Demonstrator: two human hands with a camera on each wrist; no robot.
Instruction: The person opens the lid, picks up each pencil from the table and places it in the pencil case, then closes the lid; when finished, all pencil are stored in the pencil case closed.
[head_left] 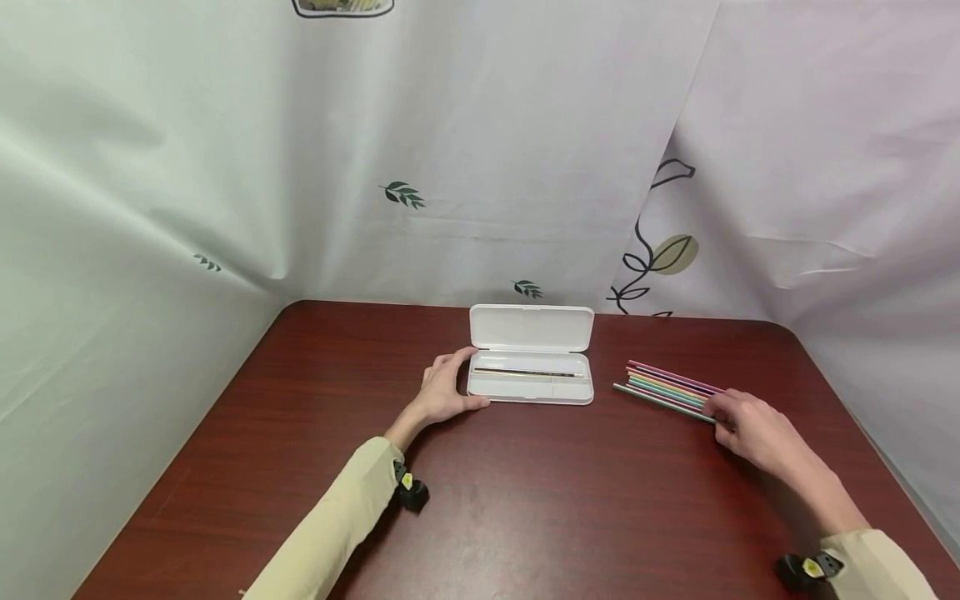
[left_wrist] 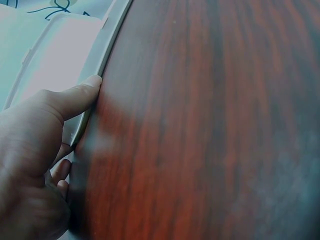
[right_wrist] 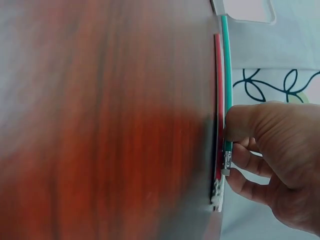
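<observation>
A white pencil case (head_left: 525, 391) stands with its lid (head_left: 531, 327) raised, and one dark pencil (head_left: 525, 372) lies inside it. My left hand (head_left: 444, 390) grips the case's left end, thumb (left_wrist: 80, 97) along the front edge and fingers toward the back corner. Several coloured pencils (head_left: 663, 385) lie side by side to the right of the case. Over their near right ends, my right hand (head_left: 757, 429) pinches a green pencil (right_wrist: 226, 65) close to its eraser end. A red pencil (right_wrist: 218, 100) shows just beside it in the right wrist view.
The dark red-brown wooden table (head_left: 540, 492) reaches back to a pale cloth curtain (head_left: 510, 150) with leaf prints. More curtain hangs along both sides. A small dark device is strapped at each sleeve cuff.
</observation>
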